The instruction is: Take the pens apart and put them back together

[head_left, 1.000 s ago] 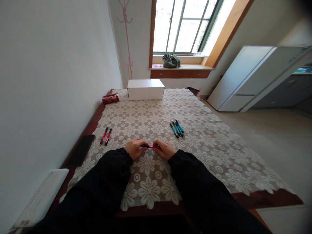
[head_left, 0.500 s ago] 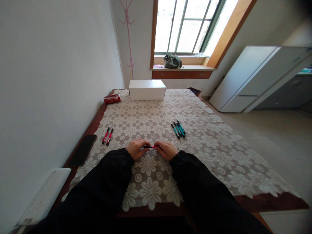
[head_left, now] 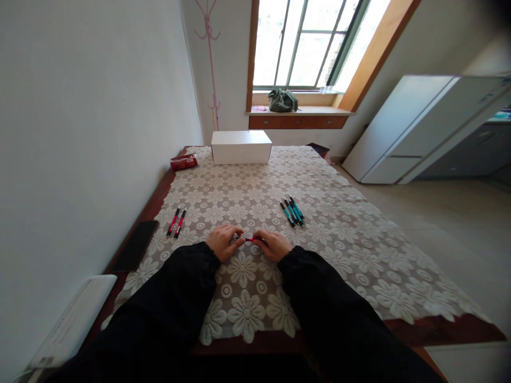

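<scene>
a slim red-and-black pen (head_left: 249,240) runs left to right over the near middle of a flower-patterned, lacy cloth (head_left: 255,186), its black part leftward, its red part rightward. the left hand (head_left: 223,242) and right hand (head_left: 274,246) each pinch it, fingertips closed. at the far side sits a smooth, oblong white box (head_left: 241,152).

No legible text or numbers
</scene>
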Motion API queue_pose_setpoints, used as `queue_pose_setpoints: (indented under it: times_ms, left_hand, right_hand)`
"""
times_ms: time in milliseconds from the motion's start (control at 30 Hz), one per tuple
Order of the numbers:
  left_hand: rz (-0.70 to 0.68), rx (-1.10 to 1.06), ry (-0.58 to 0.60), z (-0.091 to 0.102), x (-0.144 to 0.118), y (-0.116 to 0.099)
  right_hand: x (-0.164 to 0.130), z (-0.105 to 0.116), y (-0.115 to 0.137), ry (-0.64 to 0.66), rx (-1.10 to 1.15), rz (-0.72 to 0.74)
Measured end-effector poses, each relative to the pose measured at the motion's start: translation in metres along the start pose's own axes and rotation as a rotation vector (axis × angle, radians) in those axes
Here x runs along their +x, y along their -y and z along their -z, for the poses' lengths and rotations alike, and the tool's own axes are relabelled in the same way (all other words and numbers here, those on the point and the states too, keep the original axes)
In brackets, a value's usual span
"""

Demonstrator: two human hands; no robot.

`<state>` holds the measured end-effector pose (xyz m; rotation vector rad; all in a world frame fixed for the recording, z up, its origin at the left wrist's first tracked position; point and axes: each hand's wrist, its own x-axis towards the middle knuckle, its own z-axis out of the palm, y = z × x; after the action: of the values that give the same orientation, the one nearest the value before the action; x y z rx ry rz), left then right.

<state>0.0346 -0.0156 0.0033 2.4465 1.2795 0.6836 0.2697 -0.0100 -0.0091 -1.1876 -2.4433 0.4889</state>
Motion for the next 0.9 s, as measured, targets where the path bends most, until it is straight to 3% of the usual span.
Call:
queue_pose_setpoints:
  times_ms: [333,900]
  left_hand:
    - [-0.068,0.065,0.045,0.0005,0.0002,0.0002]
    - [-0.069,0.054,0.060,-0.0015,0.0003,0.0041]
  right_hand:
    - [-0.0001,0.0009,0.0011,-0.009,0.009,0.000]
    - [-0.0008,0.0008,0.0021,-0.009,0.026,0.031]
